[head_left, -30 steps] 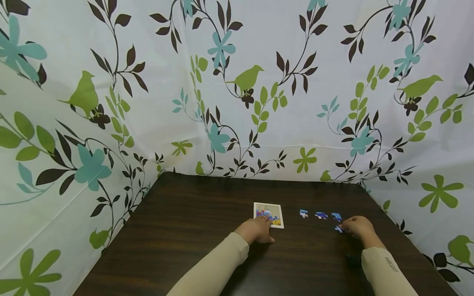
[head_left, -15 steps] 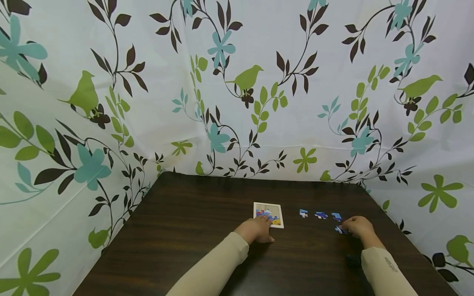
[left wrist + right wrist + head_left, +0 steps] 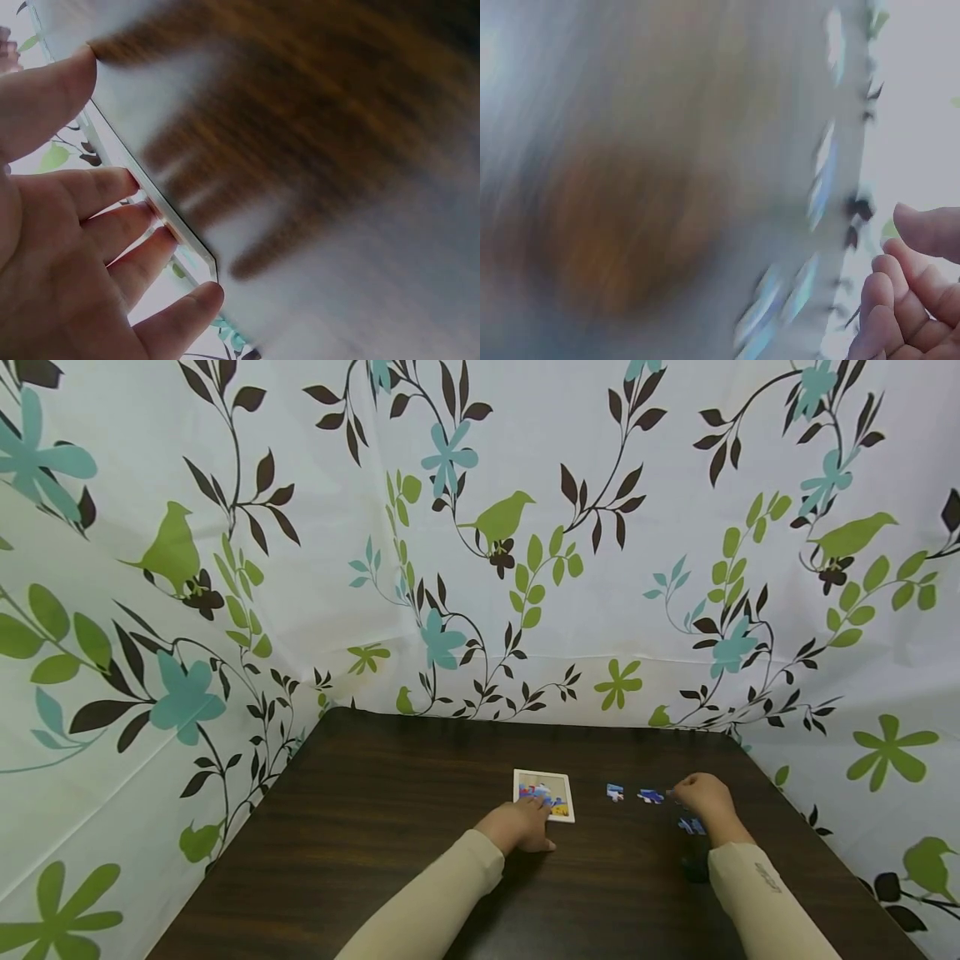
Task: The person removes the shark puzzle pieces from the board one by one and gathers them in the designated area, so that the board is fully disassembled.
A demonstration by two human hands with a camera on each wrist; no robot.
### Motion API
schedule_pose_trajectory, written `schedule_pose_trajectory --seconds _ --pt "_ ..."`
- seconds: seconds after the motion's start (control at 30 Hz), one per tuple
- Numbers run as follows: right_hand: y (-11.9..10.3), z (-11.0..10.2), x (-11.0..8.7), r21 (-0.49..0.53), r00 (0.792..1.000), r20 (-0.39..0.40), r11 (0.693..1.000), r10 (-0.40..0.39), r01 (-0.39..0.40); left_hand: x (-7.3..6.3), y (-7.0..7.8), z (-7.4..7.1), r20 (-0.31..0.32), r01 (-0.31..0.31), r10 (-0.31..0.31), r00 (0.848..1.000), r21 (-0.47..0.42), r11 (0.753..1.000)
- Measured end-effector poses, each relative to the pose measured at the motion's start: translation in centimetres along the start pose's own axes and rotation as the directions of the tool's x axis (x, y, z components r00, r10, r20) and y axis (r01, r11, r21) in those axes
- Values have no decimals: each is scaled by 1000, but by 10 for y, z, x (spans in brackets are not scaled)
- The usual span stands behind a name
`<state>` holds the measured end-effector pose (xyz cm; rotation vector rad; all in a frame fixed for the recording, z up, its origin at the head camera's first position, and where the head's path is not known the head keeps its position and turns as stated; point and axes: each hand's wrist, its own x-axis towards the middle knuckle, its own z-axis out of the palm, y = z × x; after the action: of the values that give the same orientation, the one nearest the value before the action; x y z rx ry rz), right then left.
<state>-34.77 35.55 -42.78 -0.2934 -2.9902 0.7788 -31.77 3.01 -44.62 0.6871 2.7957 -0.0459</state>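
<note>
My left hand (image 3: 519, 827) rests its outstretched fingers on a small picture puzzle board (image 3: 561, 810) with a pale border. In the left wrist view, the fingertips (image 3: 161, 225) touch the board's edge and the thumb is spread apart. My right hand (image 3: 705, 800) hovers at the puzzle pieces with its fingers loosely bent. The right wrist view shows a gap between thumb and index finger, with nothing visible held. Under this hand lies a blue puzzle piece (image 3: 801, 289), mostly hidden in the head view. Nearer me are blue pieces (image 3: 692, 827) lying close together.
Two more pieces lie between the board and my right hand: a blue and white piece (image 3: 615, 792) and a darker blue piece (image 3: 649, 797). The dark wooden table (image 3: 375, 827) reaches back to a leaf-and-bird patterned curtain (image 3: 480, 527).
My right hand has let go of the nearer blue pieces and moved away and to the left, over the upper piece. The left hand and board stay in place.
</note>
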Motion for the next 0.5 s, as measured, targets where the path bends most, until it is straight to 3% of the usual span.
schedule_pose_trajectory --seconds 0.27,0.5 --pt "-63 29 5 50 996 0 995 -88 88 -1 -1 0 -2 -7 7 1000 -13 1000" --pt "-111 66 7 63 993 18 991 -116 114 0 -1 0 -6 -9 9 1000 -1 1000"
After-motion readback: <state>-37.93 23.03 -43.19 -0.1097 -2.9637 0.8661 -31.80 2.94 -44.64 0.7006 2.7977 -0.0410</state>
